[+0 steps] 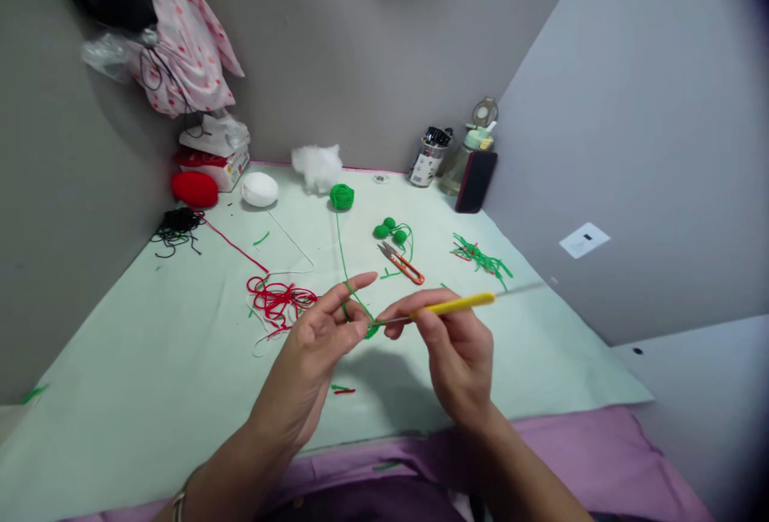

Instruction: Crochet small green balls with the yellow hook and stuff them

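Note:
My left hand [328,330] pinches a small green crochet piece [372,331] between thumb and finger, with its index finger stretched out. Green yarn [340,238] loops over that finger and runs back to a green yarn ball [342,197]. In my right hand [460,346] is a crochet hook [462,303] with a yellow handle, held like a pen. Its thin metal tip meets the green piece at my left fingertips. Beyond my hands lie orange thread snips [402,263] and several small green balls [389,230] with yarn tails.
Tangled red yarn [279,302] lies left of my hands. Behind it are a red yarn ball [195,189], a white yarn ball [259,189], black yarn [180,222] and white stuffing [317,167]. Green scraps [481,256], a phone [477,182], a bottle [456,170] and a pen jar [428,162] stand or lie at right.

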`<action>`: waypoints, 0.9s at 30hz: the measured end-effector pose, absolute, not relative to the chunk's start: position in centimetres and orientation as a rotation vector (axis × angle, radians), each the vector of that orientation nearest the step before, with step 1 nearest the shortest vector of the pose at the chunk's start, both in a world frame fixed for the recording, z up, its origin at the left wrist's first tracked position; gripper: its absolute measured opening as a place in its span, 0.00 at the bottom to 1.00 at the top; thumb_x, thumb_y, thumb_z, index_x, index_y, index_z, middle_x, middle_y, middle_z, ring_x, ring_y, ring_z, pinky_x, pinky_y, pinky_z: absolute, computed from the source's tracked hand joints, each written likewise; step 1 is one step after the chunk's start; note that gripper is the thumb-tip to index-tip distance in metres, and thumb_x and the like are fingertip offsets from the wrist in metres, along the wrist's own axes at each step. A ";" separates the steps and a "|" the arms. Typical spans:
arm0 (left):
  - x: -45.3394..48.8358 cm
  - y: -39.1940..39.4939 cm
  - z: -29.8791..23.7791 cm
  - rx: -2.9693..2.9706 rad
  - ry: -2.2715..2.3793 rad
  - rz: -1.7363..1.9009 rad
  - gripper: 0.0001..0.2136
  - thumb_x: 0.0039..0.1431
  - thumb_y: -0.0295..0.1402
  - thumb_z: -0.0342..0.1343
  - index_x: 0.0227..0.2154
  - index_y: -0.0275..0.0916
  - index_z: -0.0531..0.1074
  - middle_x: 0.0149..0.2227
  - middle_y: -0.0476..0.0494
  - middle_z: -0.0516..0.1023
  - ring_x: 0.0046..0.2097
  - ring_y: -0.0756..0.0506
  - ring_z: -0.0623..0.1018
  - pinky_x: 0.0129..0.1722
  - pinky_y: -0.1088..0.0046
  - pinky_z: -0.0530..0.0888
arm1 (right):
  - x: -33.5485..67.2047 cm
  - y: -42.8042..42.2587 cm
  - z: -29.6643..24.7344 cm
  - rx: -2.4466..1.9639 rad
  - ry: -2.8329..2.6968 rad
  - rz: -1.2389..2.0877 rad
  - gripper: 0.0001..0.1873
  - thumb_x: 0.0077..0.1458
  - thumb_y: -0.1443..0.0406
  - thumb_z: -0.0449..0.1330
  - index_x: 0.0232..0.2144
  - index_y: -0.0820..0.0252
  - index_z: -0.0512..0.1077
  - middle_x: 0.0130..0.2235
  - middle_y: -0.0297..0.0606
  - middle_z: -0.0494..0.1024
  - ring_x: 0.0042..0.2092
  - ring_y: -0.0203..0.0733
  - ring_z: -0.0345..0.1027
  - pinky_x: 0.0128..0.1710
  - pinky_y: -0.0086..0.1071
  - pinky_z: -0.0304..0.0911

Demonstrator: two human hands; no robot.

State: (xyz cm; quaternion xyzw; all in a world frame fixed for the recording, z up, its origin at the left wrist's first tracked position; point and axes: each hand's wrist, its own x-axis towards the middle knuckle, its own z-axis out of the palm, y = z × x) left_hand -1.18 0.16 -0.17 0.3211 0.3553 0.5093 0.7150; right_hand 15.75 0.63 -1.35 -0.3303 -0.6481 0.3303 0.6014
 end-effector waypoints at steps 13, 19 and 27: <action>-0.1 0.5 -0.9 0.468 0.642 1.124 0.19 0.55 0.32 0.71 0.51 0.41 0.82 0.37 0.47 0.81 0.44 0.46 0.79 0.61 0.60 0.70 | 15.5 0.8 -1.6 -0.716 -1.401 0.769 0.11 0.70 0.67 0.58 0.43 0.52 0.81 0.37 0.36 0.80 0.34 0.38 0.74 0.34 0.34 0.73; 0.1 0.0 -1.0 0.673 0.726 1.131 0.18 0.56 0.34 0.71 0.50 0.47 0.82 0.35 0.51 0.78 0.46 0.48 0.76 0.53 0.71 0.69 | 14.9 0.6 -1.4 -0.733 -1.514 0.658 0.10 0.68 0.68 0.61 0.45 0.51 0.82 0.40 0.38 0.84 0.42 0.42 0.78 0.40 0.36 0.74; 0.2 0.6 -1.2 0.420 0.648 1.099 0.20 0.51 0.36 0.75 0.48 0.41 0.84 0.38 0.47 0.82 0.43 0.49 0.77 0.52 0.70 0.73 | 15.6 0.0 -2.0 -0.817 -1.801 0.175 0.19 0.64 0.76 0.61 0.51 0.52 0.81 0.46 0.42 0.82 0.45 0.42 0.77 0.43 0.35 0.75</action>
